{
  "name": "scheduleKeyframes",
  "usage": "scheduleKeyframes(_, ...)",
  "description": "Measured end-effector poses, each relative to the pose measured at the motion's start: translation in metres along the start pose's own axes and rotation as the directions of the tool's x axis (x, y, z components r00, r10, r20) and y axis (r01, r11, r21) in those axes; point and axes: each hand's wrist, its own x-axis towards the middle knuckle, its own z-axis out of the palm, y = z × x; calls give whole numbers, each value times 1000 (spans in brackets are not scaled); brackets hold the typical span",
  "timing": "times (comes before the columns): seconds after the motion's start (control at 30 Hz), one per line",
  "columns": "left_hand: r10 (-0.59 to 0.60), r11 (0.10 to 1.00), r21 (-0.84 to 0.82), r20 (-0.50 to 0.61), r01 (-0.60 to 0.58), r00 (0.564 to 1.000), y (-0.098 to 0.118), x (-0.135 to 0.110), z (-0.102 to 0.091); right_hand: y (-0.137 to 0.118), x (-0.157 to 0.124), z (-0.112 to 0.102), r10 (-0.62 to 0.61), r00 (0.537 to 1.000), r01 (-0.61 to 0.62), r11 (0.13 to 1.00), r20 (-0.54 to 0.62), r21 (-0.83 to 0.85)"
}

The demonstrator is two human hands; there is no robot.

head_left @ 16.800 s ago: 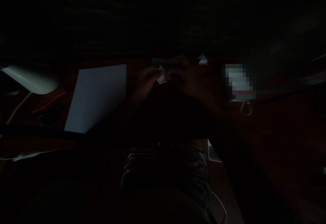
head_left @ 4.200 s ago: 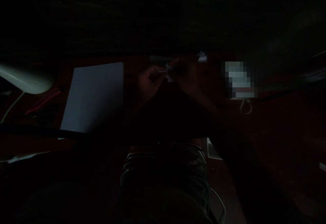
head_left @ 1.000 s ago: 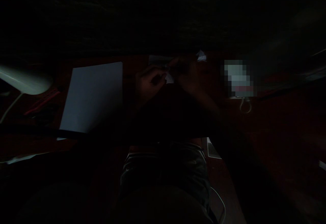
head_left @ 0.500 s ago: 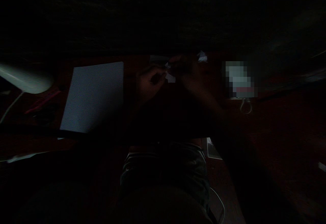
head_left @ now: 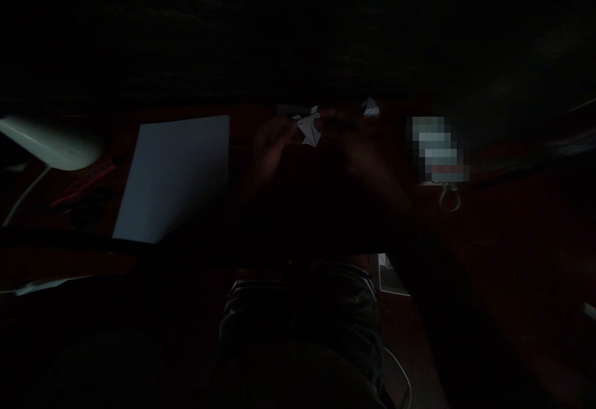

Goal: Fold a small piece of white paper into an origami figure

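Observation:
The scene is very dark. A small folded piece of white paper (head_left: 309, 128) is held up between both hands above a dark reddish table (head_left: 488, 223). My left hand (head_left: 272, 148) pinches its left side with fingers closed. My right hand (head_left: 347, 136) pinches its right side, also closed. Only the paper's pointed, crumpled middle shows between the fingertips. Both forearms run back toward my lap.
A blank white sheet (head_left: 174, 176) lies left of the hands. A white lamp head (head_left: 51, 142) and red pens (head_left: 81, 188) are at far left. A small paper scrap (head_left: 371, 108) sits behind the right hand. A blurred pale object (head_left: 435, 148) and a white cord loop (head_left: 449, 198) lie right.
The paper has been pulled open wider between the fingertips and lifted slightly. Both hands stay on it throughout.

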Motion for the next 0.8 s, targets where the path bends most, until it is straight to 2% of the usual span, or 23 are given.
scheduleKeyframes(0.1, -54, 999, 10, -8, 54, 999, 8, -3, 2, 0, -4, 5, -8, 999, 6, 999, 36, 39)
scheduleKeyframes(0.37, -102, 994, -50, -93, 98, 990, 9, 0, 3, 7, -1, 6, -54, 994, 70, 983, 92, -172)
scheduleKeyframes(0.6, -57, 998, 4, -49, 57, 997, 15, -5, 2, 7, 2, 5, -116, 992, 124, 957, 46, -263)
scheduleKeyframes(0.8, -103, 994, -55, -56, 100, 993, 12, -4, 2, 4, -1, 10, -147, 987, 160, 950, 68, -269)
